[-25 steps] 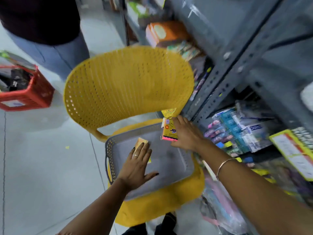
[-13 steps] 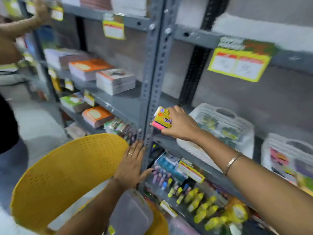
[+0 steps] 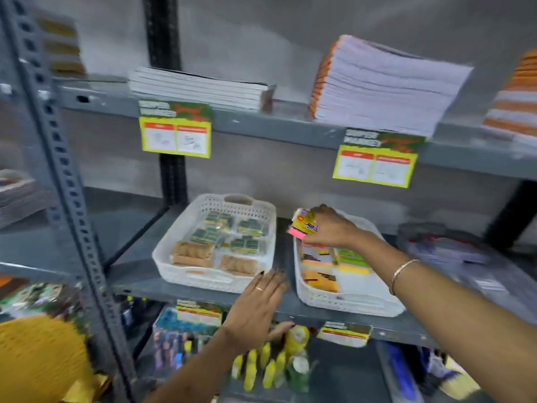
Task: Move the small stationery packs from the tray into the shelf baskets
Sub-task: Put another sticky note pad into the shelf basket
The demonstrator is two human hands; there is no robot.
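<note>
My right hand (image 3: 334, 228) holds a small yellow stationery pack with a pink edge (image 3: 303, 223) above the far left corner of the right white basket (image 3: 348, 303), which has several colourful packs lying in it. A second white basket (image 3: 174, 251) to its left holds small green and brown packs. My left hand (image 3: 258, 306) hovers flat with fingers spread at the shelf's front edge, between the two baskets, holding nothing. The tray is out of view.
The grey metal shelf (image 3: 139, 274) carries both baskets. Stacks of notebooks (image 3: 377, 88) lie on the shelf above, with yellow price tags (image 3: 175, 138) hanging from its edge. A slotted upright (image 3: 66, 184) stands at left. The yellow chair back (image 3: 37, 353) shows at bottom left.
The view swung up from the chair and tray to the shelf. My right hand carried the yellow pack rightward over the right basket. My left hand left the tray and rose to the shelf edge.
</note>
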